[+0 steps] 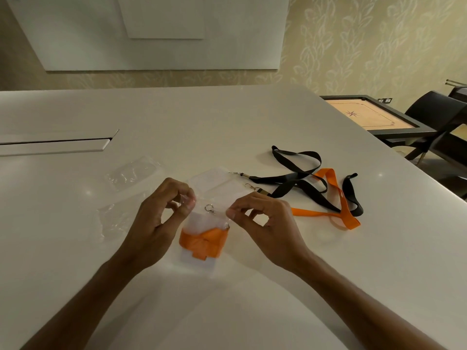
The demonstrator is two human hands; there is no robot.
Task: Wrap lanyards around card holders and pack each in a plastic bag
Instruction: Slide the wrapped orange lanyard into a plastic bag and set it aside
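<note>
A clear card holder wrapped in an orange lanyard lies inside a clear plastic bag in front of me. My left hand pinches the bag's top left corner. At the top right corner my right hand pinches the bag's mouth. A metal ring shows between my fingers. More clear card holders lie just beyond. To the right sit loose black lanyards and a loose orange lanyard.
Empty clear plastic bags lie to the left on the white table. A long slot cuts into the table at far left. Beyond the table's right edge stand a carrom board and a dark chair.
</note>
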